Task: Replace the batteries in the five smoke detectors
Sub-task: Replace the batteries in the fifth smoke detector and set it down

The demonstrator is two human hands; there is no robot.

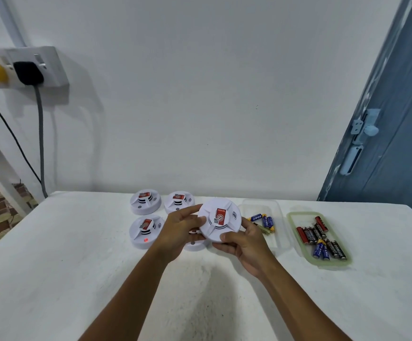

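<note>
A white round smoke detector (221, 220) with a red label is held tilted above the table between both hands. My left hand (180, 228) grips its left rim, and my right hand (243, 239) grips its lower right edge with the thumb on top. Three more detectors stand on the table: back left (145, 201), back middle (178, 202), and front left (145, 231) with a red light lit. Another detector (196, 244) lies mostly hidden under my hands. A clear tray (280, 232) holds a few blue batteries (264, 221). A green-rimmed tray (295, 232) holds several red-black and blue batteries (321, 238).
The white table (77, 254) stands against a white wall. A wall socket (27, 67) with a yellow plug and a black plug hangs at upper left, its cables dropping behind the table. A blue door (391, 134) stands at the right.
</note>
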